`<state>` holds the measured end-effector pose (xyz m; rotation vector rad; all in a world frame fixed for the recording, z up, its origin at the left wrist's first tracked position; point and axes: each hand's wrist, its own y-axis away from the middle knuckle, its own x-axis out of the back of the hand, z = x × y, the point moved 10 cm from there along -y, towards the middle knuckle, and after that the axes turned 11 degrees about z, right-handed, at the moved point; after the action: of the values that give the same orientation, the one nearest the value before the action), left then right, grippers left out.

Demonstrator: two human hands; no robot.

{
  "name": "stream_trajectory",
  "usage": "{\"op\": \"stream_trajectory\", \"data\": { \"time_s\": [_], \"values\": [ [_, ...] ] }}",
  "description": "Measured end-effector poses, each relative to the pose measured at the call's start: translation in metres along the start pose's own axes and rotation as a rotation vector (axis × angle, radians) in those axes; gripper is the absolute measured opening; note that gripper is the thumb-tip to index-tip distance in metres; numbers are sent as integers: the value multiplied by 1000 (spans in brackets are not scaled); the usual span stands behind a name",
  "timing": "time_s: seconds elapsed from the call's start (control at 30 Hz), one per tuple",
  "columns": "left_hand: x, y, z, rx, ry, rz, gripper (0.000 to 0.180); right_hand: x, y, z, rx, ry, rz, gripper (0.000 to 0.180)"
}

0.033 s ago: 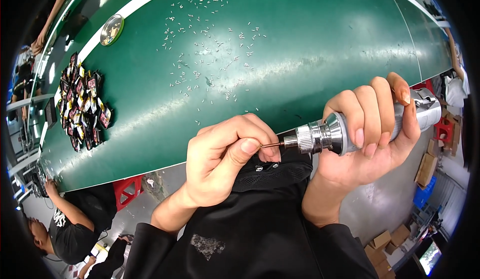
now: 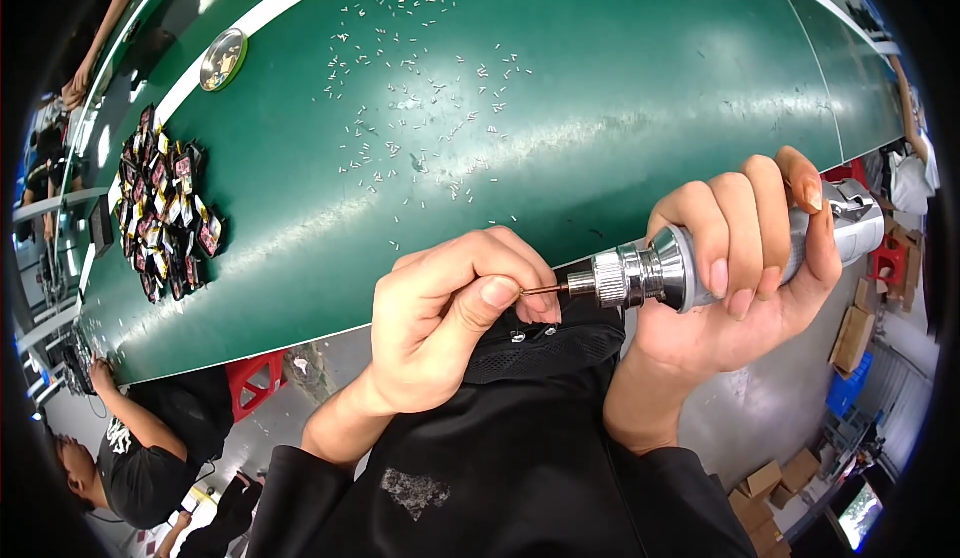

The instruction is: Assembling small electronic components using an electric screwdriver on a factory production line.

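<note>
My right hand (image 2: pixel 725 268) is wrapped round the silver body of an electric screwdriver (image 2: pixel 625 276), held level above the table's near edge. From its knurled chuck a thin dark bit (image 2: pixel 546 289) points left. My left hand (image 2: pixel 435 318) is closed, pinching the end of that bit between thumb and forefinger; the tip is hidden by the fingers. Beyond my hands, many tiny silvery screw-like pieces (image 2: pixel 378 176) lie scattered over the green table (image 2: pixel 640 78).
At the table's left lies a heap of small black parts with pale tabs (image 2: pixel 160 208). Behind it stands a round dish (image 2: pixel 222 60) holding small pieces. A co-worker in black (image 2: pixel 150 458) is at the lower left, near a red stool (image 2: pixel 258 383). Cardboard boxes (image 2: pixel 775 483) sit lower right.
</note>
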<state>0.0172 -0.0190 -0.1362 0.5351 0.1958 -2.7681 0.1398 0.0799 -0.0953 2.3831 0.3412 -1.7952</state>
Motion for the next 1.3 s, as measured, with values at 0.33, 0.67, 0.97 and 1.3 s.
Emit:
{"op": "stream_trajectory", "data": {
  "time_s": [0.33, 0.67, 0.97, 1.3],
  "values": [
    [0, 0, 11, -143, -279, 47, 11, -10, 6, -5, 73, 138, -39, 13],
    [-13, -4, 8, -241, -431, 4, 5, 3, 3, -12, 74, 145, -24, 11],
    [15, -23, 31, -224, -724, 132, 17, 22, -11, -32, 132, 118, 86, 12],
    [34, -81, 66, -445, -1103, -11, 28, 80, -31, -54, 202, 125, 350, 8]
  ]
}}
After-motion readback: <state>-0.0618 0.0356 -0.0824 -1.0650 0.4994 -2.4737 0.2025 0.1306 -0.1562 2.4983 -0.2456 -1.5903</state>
